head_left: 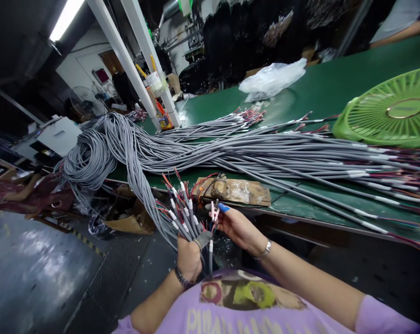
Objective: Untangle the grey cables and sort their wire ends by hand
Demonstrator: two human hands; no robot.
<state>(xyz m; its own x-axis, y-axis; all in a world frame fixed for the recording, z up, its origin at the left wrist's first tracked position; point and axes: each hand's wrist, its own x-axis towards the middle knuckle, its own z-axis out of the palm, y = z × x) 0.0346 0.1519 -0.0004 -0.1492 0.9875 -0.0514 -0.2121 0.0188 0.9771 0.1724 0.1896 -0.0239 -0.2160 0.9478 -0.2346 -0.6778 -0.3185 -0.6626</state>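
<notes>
My left hand [190, 257] is wrapped round a bundle of grey cables [186, 222] whose white-banded ends with red and black wires point up. A grey covering is on its thumb. Just right of the bundle, my right hand [232, 225] pinches a small pale pink clip-like piece [214, 212] at the thin wires of one cable; a blue covering is on one finger. Beyond my hands, a wooden board [249, 191] with a worn brown block lies at the bench's near edge. Many long grey cables [265, 153] lie across the green bench.
A green fan [397, 109] stands at the right, and a clear plastic bag [274, 79] lies on the green bench [216, 98]. White posts [126, 60] rise behind coiled cables [89, 155]. A person's arm [401, 39] shows at top right. A cardboard box [133, 218] is below left.
</notes>
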